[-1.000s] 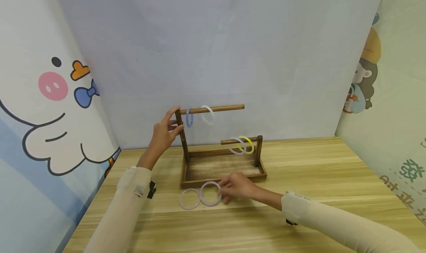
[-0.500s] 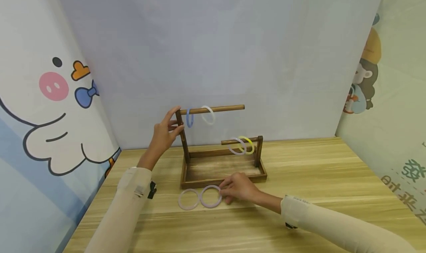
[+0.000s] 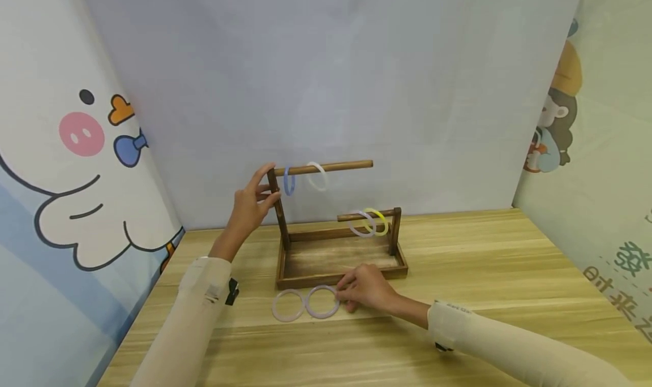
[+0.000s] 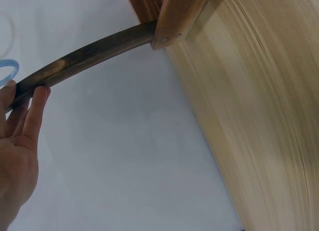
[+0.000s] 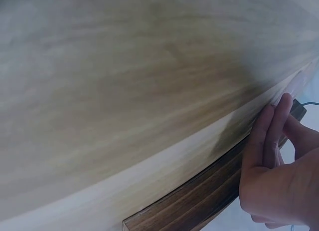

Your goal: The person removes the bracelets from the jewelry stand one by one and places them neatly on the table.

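Note:
My left hand (image 3: 248, 206) grips the upper part of the tall left post of a brown wooden bangle stand (image 3: 282, 228). A blue bangle (image 3: 286, 184) and a white bangle (image 3: 325, 179) hang on its upper bar. From the lower bar hang a pale purple bangle (image 3: 364, 235) and a yellow bangle (image 3: 386, 224). In front of the stand, my right hand (image 3: 368, 288) pinches the right edge of a purple bangle (image 3: 321, 317) lying on the table. A pale pink bangle (image 3: 287, 321) lies beside it on the left. In the right wrist view, fingers partly hide the held bangle.
The stand's base is a shallow tray with a raised rim (image 3: 305, 282). It sits on a wood-grain table (image 3: 468, 262), close to a pale cloth backdrop (image 3: 433, 121). Printed cartoon curtains (image 3: 56, 206) flank the table.
The purple bangle has come down slightly toward me and now lies flatter on the table, my right hand still on its edge. My left hand has stayed on the post.

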